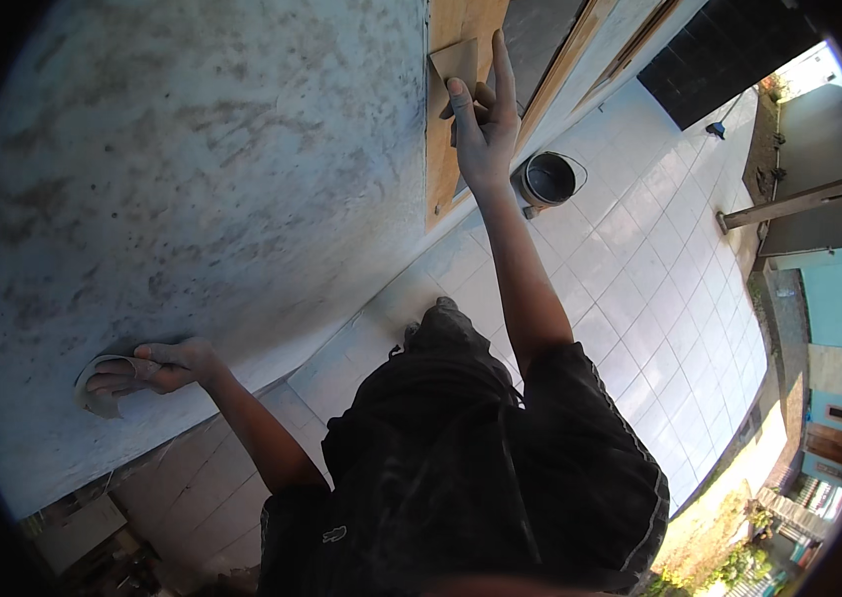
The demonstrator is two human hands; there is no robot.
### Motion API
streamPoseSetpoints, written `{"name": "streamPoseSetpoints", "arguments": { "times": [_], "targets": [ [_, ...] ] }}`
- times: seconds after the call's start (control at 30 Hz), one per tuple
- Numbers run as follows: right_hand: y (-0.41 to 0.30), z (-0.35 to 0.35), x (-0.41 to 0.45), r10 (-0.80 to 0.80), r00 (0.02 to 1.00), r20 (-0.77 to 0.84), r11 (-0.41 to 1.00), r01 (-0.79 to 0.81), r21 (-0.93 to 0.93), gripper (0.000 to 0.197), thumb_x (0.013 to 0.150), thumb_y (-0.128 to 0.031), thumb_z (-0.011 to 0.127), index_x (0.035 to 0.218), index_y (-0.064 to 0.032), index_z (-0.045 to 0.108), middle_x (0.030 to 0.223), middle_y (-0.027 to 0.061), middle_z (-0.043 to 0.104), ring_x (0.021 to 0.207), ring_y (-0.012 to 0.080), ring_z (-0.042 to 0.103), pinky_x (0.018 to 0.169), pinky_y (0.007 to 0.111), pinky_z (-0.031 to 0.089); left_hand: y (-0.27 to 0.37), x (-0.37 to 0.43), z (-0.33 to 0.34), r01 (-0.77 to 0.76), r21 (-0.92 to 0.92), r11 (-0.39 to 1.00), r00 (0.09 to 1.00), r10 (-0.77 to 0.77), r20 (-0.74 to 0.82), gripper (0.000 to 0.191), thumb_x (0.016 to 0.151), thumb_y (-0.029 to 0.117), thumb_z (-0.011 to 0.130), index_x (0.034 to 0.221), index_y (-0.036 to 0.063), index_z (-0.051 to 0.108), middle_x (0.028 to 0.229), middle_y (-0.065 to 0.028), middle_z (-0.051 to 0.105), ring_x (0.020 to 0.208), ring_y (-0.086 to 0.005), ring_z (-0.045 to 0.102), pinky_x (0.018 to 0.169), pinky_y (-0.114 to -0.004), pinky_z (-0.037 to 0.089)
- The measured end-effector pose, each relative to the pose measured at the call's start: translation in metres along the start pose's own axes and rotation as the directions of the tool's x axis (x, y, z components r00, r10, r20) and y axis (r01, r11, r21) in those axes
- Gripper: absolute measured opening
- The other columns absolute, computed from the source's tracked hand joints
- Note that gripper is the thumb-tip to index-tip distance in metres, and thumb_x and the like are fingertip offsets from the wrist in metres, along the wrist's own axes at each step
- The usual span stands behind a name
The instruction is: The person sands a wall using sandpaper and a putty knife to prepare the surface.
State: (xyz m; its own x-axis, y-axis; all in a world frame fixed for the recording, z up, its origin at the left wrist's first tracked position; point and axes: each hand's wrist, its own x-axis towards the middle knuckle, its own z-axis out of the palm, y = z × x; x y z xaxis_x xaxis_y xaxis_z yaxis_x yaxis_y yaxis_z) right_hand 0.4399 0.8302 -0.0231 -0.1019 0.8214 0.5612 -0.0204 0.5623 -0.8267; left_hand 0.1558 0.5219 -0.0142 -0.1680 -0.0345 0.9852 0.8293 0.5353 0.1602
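Observation:
My left hand (167, 366) presses a curled, pale sheet of sandpaper (96, 395) to the lower part of a wall (189, 186). White and grey blotches, with small pits, cover that wall. Dust coats both hands. Raised near a wooden frame (440, 183) at the wall's edge, my right hand (488, 134) grips a flat grey-brown piece (458, 63) between thumb and fingers, its index finger stretched out. Whether this piece is folded sandpaper or a thin scraper, I cannot tell.
A bucket (549, 179) with a wire handle stands on the pale tiled floor (637, 276) beside the wall. Farther right, a wooden post (802, 201) rises near the floor's edge. Beyond are turquoise walls (824, 280) and plants (734, 563). A dark panel (719, 56) is at the top right.

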Motion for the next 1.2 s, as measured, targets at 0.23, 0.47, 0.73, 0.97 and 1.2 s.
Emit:
{"name": "streamPoseSetpoints", "arguments": {
  "times": [0.23,0.47,0.73,0.97,1.2],
  "targets": [
    [0.041,0.017,0.003,-0.28,0.955,-0.098,0.953,0.264,-0.151,0.046,0.104,-0.019,0.065,0.146,-0.0029,0.056,0.066,-0.0057,0.051,0.056,0.0021,0.041,0.055,0.02,0.04,-0.016,-0.007,0.004,-0.117,0.023,0.993,0.992,0.118,-0.034,0.047,0.112,0.027,0.04,0.139,-0.0093,0.05,0.143,-0.0263,0.051,0.13,-0.0428,0.047,0.11,-0.054,0.028],
    [0.03,0.018,0.001,-0.256,0.945,-0.204,0.966,0.241,-0.096,0.042,0.097,-0.017,0.071,0.138,-0.0112,0.066,0.061,0.0054,0.046,0.055,0.0121,0.042,0.056,0.024,0.039,-0.015,-0.009,0.005,-0.078,0.11,0.991,0.989,0.091,-0.118,0.045,0.112,0.033,0.044,0.127,-0.0089,0.053,0.104,-0.0165,0.065,0.083,-0.0219,0.061,0.075,-0.035,0.054],
    [0.016,0.021,0.009,-0.247,0.953,-0.177,0.967,0.231,-0.104,0.045,0.094,-0.015,0.074,0.138,-0.0135,0.066,0.06,0.0065,0.047,0.052,0.0137,0.044,0.055,0.025,0.04,-0.032,-0.023,0.002,0.18,0.028,0.983,0.98,-0.177,-0.094,0.049,0.113,0.037,0.041,0.125,-0.0094,0.051,0.103,-0.0167,0.067,0.084,-0.0186,0.063,0.076,-0.03,0.055],
    [0.016,0.016,0.014,-0.258,0.957,-0.135,0.963,0.245,-0.109,0.046,0.093,-0.015,0.075,0.138,-0.014,0.067,0.06,0.0056,0.046,0.051,0.0145,0.044,0.054,0.026,0.04,-0.027,-0.019,0.009,0.208,-0.008,0.978,0.961,-0.206,-0.184,0.048,0.112,0.04,0.043,0.106,-0.0062,0.056,0.092,-0.0147,0.066,0.075,-0.0174,0.063,0.067,-0.031,0.057],
    [0.003,0.014,0.028,-0.324,0.937,-0.133,0.944,0.311,-0.108,0.048,0.091,-0.016,0.077,0.138,-0.017,0.067,0.06,0.0059,0.045,0.05,0.0163,0.043,0.051,0.028,0.04,-0.031,-0.015,0.001,0.169,0.014,0.986,0.962,-0.162,-0.22,0.051,0.111,0.043,0.043,0.098,-0.004,0.056,0.086,-0.0133,0.066,0.069,-0.0183,0.062,0.062,-0.031,0.057]
  ]
}}
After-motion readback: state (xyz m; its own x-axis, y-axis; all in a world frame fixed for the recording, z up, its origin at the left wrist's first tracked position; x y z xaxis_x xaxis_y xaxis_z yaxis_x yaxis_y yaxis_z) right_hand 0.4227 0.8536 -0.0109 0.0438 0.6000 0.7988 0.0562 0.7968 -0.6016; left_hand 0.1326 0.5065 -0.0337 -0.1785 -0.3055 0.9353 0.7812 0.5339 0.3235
